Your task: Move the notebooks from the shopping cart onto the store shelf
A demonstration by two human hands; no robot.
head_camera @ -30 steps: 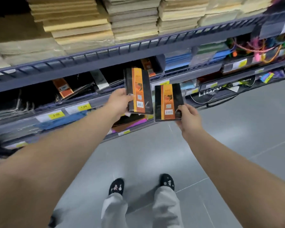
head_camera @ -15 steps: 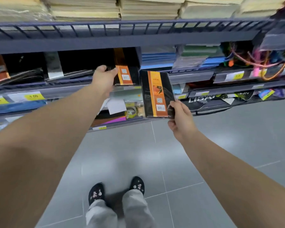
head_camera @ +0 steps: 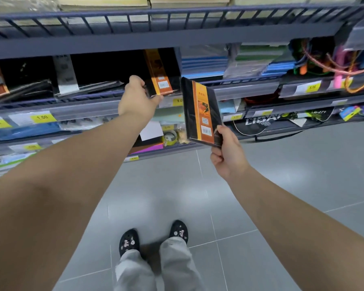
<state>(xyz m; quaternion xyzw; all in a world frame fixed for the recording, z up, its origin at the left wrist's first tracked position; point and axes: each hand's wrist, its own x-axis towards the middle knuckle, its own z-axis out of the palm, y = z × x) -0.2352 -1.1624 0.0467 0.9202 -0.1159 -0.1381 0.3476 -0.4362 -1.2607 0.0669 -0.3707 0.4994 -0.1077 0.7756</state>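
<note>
On shelf (head_camera: 105, 102), left-hand notebook (head_camera: 159, 86), right-hand notebook (head_camera: 202, 114) beside

Both bare arms stretched forward. Left hand (head_camera: 137, 99) highest, reaching farthest, fingers and thumb pinching a notebook (head_camera: 159, 86). Right hand (head_camera: 227, 153) lower and nearer than the left hand, grip closed on the bottom corner of a second notebook (head_camera: 201, 111), held upright.

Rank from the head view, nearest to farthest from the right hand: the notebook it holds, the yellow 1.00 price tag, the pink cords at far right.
1. Notebook, gripped in the right hand.
2. Pink cords, upper right shelf.
3. Yellow 1.00 price tag, left shelf rail.
</note>
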